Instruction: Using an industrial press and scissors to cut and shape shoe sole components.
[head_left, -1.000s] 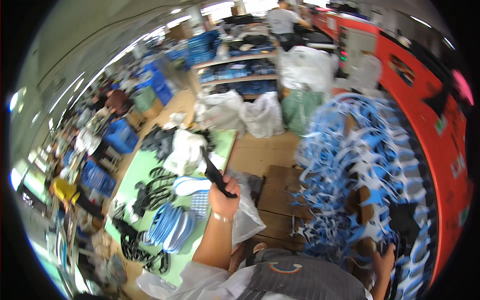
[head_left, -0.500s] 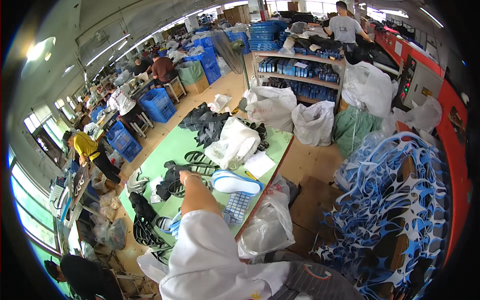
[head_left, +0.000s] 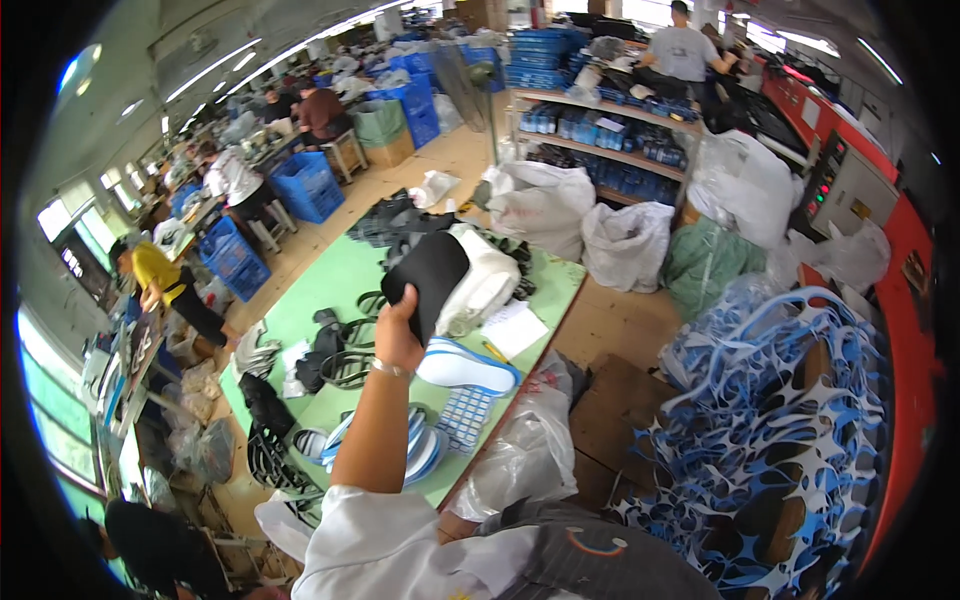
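Raising black piece [head_left: 437, 272] since earlier frame; clamping it in partly closed left hand [head_left: 398, 342] toward far edge of green table [head_left: 308, 303]; being unable to tell unseen right hand's state.

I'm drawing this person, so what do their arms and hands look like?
The left hand has a shiny, pale band around its wrist. A loose white sleeve leaves the forearm bare. The right hand isn't in view.
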